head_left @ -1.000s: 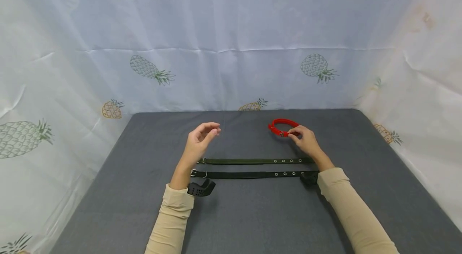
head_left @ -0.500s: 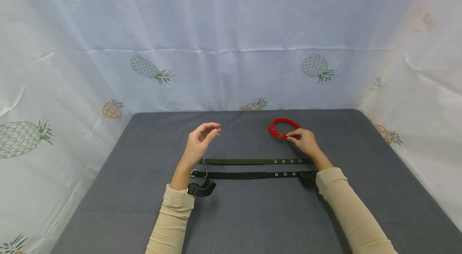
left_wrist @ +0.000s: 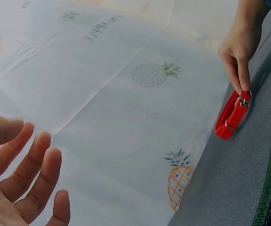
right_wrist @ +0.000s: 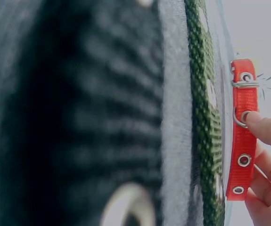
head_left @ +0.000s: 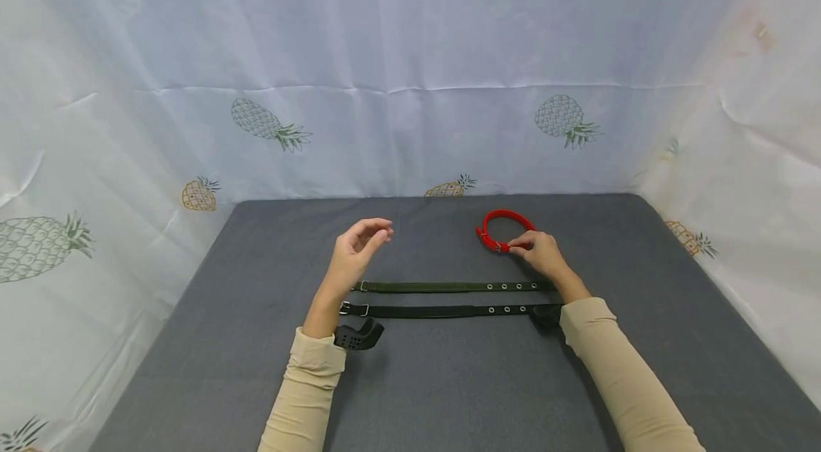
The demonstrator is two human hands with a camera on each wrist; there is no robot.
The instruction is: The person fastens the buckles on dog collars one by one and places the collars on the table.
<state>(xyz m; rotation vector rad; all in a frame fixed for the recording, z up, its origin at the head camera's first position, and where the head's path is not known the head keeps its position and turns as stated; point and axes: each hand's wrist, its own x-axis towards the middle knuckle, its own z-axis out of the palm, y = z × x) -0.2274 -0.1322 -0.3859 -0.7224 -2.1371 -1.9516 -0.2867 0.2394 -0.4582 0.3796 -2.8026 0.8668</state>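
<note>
A red collar (head_left: 490,244), fastened into a loop with a metal buckle, stands at the back right of the table. My right hand (head_left: 544,253) pinches its near side between thumb and fingers. Eyelets and a D-ring show on the red band (right_wrist: 242,141) in the right wrist view, with the thumb by the ring. Away to the left, my left hand (head_left: 355,249) hovers above the table, holding nothing. Its fingers are loosely bent in the left wrist view. A green collar (head_left: 420,288) and a black collar (head_left: 417,312) lie straight and parallel, nearer to me; my right arm covers their right ends.
A grey cloth covers the table (head_left: 436,381). White curtains (head_left: 398,45) printed with pineapples stand along its back and sides. Dark wrist-camera mounts (head_left: 359,334) hang under both wrists, over the black collar's ends.
My right hand has drawn the near side of the red collar slightly toward me and to the left. The left hand and the two straight collars have stayed put.
</note>
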